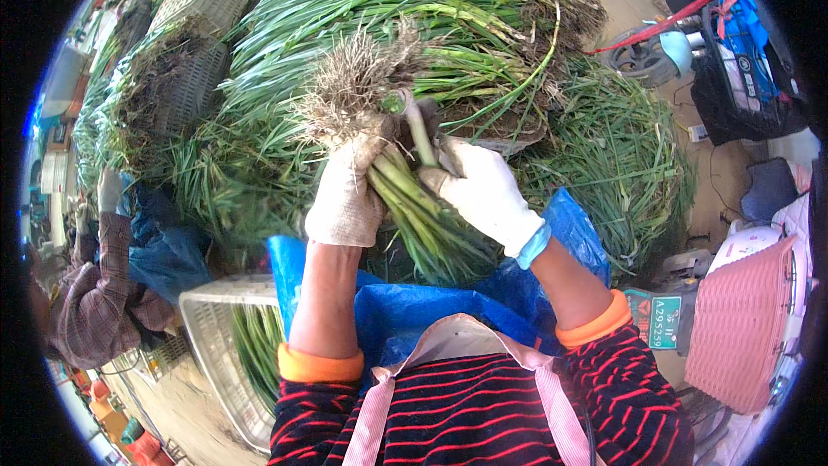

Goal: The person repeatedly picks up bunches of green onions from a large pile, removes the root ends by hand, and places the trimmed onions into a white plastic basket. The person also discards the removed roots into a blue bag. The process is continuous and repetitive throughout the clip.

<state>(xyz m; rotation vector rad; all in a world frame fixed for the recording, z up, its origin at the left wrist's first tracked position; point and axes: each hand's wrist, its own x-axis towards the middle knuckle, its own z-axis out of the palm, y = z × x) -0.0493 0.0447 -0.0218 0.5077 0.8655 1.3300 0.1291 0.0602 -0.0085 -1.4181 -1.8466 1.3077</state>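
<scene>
- The left hand [345, 194], in a pale knitted glove, is closed around the bunch of green onions [414, 203], gripping it near the root end.
- From that fist the tangled dry roots [345, 91] spread upward, just beyond the fingers, toward the big pile. The green stalks slant the other way, down and to the person's right, fanning out past the heel of the hand.
- The right hand [492, 194], gloved too with a strip of blue at the wrist, has thumb and fingers together on the lower end of a single pale stalk [419, 134], which stands up from them just beside the roots. Its fingertips look dark with soil.
- So the bunch sits between the two hands, clamped by the left one, held in the air above the blue plastic apron [431, 304].
- Beyond the hands lies the large pile of onions [371, 26], roots toward the right; a heap of loose leaves [612, 164] lies near it.
- At the person's left stands a white crate [197, 324] with more green stalks inside; farther off, a co-worker's plaid sleeve [115, 255] shows.
</scene>
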